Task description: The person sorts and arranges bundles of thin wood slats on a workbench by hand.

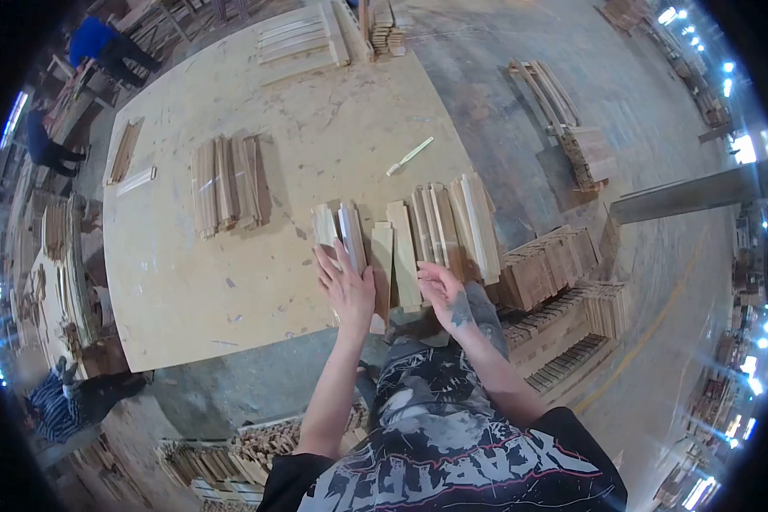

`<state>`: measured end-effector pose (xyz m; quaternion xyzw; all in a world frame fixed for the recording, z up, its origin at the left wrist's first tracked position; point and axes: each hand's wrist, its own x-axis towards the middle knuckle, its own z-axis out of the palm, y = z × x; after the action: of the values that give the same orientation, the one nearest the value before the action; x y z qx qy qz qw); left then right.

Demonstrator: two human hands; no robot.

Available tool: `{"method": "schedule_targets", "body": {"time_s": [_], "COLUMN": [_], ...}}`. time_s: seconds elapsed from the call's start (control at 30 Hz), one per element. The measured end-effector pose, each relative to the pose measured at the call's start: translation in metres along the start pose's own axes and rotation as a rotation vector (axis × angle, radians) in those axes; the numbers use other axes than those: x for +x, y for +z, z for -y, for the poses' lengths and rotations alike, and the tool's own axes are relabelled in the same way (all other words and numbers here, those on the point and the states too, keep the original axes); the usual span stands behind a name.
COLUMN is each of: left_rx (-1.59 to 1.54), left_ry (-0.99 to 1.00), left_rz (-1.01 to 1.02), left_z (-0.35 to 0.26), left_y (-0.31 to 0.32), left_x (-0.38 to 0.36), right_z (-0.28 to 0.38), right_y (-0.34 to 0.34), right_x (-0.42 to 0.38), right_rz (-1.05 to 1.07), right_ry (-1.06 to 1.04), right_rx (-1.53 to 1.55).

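On the near edge of a pale table lie several groups of thin wooden slats. My left hand rests with fingers spread on the near ends of a small group of slats. My right hand is beside a pale slat, its fingers bent at the near end of the slats; what they hold, if anything, is hidden. Between my hands a shorter slat lies flat. Just right of it are a bundle of slats and another bundle at the table's right edge.
A bundle of slats lies farther left on the table, with a light green tool-like stick beyond my hands. Stacked wood stands at the right. Several people, one in a blue top, are off to the left.
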<state>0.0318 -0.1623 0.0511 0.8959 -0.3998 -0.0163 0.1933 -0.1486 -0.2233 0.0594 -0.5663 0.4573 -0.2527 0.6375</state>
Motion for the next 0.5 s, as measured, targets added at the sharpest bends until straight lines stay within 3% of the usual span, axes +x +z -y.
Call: {"method": "schedule_targets", "body": {"time_s": [0.1,0.13,0.23,0.5], "left_rx": [-0.017,-0.014,-0.017,0.057], "left_ry": [-0.111,-0.152,-0.183,-0.299], "left_rz": [0.083,0.117,0.108,-0.096], "left_z": [0.012,0.016,0.028,0.108], "left_y": [0.004,0.003,-0.002,-0.025], "left_x": [-0.004,-0.004,-0.014,-0.041], "right_z": [0.008,-0.001,0.000,-0.008], "right_y": [0.010,0.009,0.026,0.042], "right_x": [-0.006,-0.002,-0.002,0.013], "right_rz": [-0.023,-0.040,0.007,-0.034], "right_ry": [-0.137,-0.378,-0.271,-0.297], "right_rx": [-0.377,-0.702,-0.823,-0.990]}}
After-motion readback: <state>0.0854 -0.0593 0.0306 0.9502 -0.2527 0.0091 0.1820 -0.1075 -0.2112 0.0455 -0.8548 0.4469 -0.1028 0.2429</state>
